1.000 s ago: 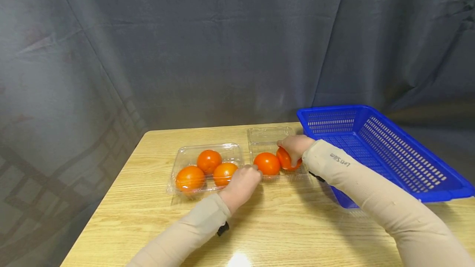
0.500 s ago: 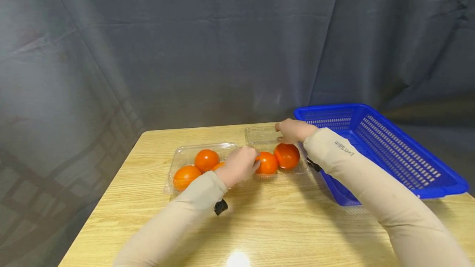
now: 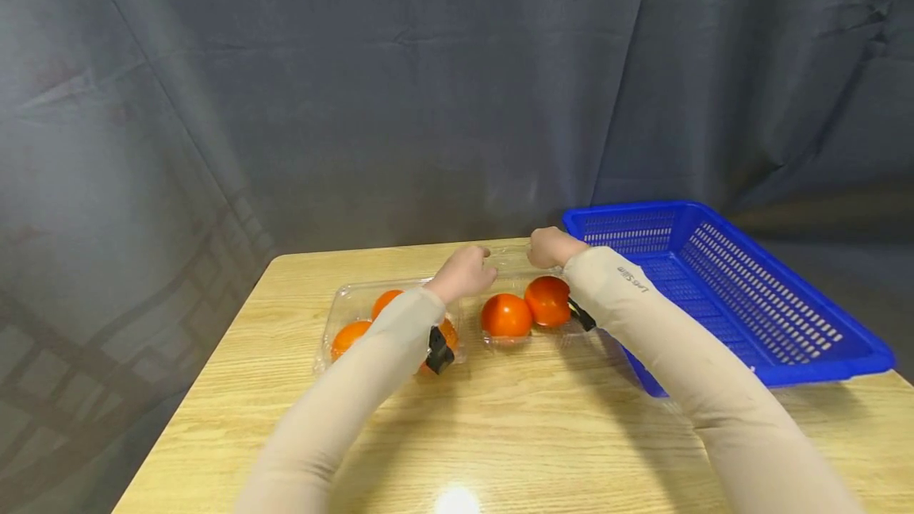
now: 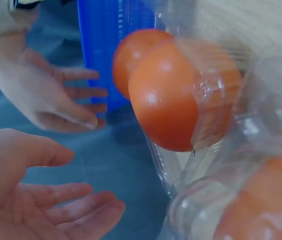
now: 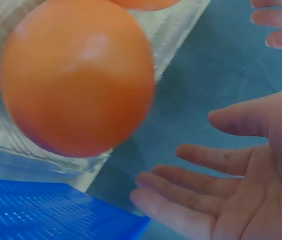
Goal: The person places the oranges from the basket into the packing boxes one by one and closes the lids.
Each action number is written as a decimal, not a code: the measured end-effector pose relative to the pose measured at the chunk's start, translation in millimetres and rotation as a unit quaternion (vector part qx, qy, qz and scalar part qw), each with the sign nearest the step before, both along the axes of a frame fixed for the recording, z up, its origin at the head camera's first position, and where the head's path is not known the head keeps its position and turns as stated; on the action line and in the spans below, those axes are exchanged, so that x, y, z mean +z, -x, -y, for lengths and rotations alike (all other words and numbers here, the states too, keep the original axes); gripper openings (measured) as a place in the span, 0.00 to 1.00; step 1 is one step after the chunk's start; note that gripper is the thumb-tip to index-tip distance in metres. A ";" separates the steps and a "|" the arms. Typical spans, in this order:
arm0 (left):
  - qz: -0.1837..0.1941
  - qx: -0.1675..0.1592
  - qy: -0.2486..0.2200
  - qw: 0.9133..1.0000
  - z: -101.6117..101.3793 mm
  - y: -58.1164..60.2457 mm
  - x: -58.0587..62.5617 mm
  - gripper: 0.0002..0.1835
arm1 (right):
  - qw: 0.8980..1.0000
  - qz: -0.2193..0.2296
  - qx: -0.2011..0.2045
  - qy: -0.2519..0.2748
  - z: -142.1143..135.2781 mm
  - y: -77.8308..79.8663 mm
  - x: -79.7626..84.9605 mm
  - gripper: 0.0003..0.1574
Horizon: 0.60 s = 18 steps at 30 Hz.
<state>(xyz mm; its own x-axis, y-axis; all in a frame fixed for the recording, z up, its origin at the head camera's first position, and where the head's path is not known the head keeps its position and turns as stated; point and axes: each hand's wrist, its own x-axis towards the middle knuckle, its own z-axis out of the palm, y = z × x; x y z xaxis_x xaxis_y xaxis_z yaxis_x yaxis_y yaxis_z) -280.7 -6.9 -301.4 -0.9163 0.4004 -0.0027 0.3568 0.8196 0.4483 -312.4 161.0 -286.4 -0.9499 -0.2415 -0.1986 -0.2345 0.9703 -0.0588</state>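
Note:
Two shiny orange round fruits, one in the middle point(image 3: 506, 316) and one to its right point(image 3: 547, 301), sit side by side in a clear plastic clamshell box point(image 3: 510, 258) with its lid folded back. My left hand point(image 3: 464, 272) is over the gap between this box and a second clear box point(image 3: 357, 290). Its fingers are extended and hold nothing in the left wrist view. Behind the right fruit, near the lid, is my right hand point(image 3: 551, 247); the right wrist view shows its palm and spread fingers with nothing in them. Several similar fruits point(image 3: 350, 337) lie in the second box, partly hidden by my left arm.
A blue plastic basket point(image 3: 750, 300) with slotted walls stands at the right, close beside the box with two fruits. The wooden table point(image 3: 500, 435) ends at the back against a grey curtain point(image 3: 428, 101).
My right hand has let go of the right fruit and moved back toward the box's lid. My left hand has moved from the front of the boxes toward the back.

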 end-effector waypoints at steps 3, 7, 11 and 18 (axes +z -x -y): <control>0.043 0.024 -0.026 0.998 -0.5 9.0 -2.2 0.26 | 1.000 0.022 -0.020 -0.009 1.0 3.5 -3.7 0.17; 0.079 0.047 -0.052 0.994 -0.6 16.8 -4.0 0.28 | 0.998 0.056 -0.020 -0.003 -8.8 34.1 -31.1 0.18; 0.104 0.061 -0.070 0.990 -1.1 21.6 -8.0 0.29 | 0.998 0.066 -0.004 0.007 -35.4 98.3 -93.7 0.20; 0.115 0.074 -0.074 0.988 -3.8 26.2 -16.2 0.23 | 0.998 0.063 -0.006 0.017 -29.0 71.7 -81.5 0.18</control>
